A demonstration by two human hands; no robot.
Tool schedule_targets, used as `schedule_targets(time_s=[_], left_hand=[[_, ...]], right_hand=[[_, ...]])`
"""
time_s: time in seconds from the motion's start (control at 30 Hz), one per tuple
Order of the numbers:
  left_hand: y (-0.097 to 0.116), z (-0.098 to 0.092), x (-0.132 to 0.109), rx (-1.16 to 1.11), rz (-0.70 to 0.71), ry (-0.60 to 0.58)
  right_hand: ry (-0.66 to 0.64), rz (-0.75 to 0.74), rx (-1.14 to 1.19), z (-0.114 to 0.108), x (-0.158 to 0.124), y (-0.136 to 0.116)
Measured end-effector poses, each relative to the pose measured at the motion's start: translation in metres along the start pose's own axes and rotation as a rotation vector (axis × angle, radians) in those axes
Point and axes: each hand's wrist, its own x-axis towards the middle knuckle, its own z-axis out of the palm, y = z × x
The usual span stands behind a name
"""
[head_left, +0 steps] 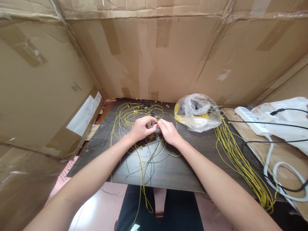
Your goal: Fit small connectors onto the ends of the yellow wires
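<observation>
Both hands meet over the dark surface (187,170), fingertips nearly touching. Right hand (168,131): fingers pinched together on a small dark piece (157,124), its details too small to make out. Left hand (143,128): thumb and forefinger curled into a ring, tips at the same piece; cannot tell whether they grip it. Loose yellow wires (115,128) loop around and beneath the hands, some ends hanging over the near edge. Clear plastic bag (196,120) to the right, yellow and black contents inside; beside it, a long yellow bundle (237,160) trails toward the near right corner.
</observation>
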Motion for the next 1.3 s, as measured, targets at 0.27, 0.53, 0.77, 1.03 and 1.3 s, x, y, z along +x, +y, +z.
schedule_targets(time_s=[0.27, 0.53, 0.77, 1.03, 1.3], left_hand=[[-0.0015, -0.0008, -0.0007, -0.001, -0.014, -0.006], [-0.0014, -0.0047, 0.0011, 0.006, -0.092, -0.015], [-0.0037, -0.0015, 0.0012, -0.052, -0.095, -0.027], [-0.002, -0.001, 0.001, -0.074, -0.056, -0.018], [-0.0014, 0.0002, 0.0006, -0.066, -0.087, -0.013]], right_hand=[[-0.02, 0.005, -0.02, -0.0008, -0.0008, -0.0007], [-0.016, -0.043, -0.069, -0.0067, 0.0, -0.0034], [-0.038, -0.075, -0.077, -0.0056, 0.0004, 0.0006], [-0.045, -0.055, -0.094, -0.0024, 0.0005, 0.0021], [-0.054, -0.054, -0.088, -0.0026, -0.0008, -0.0005]])
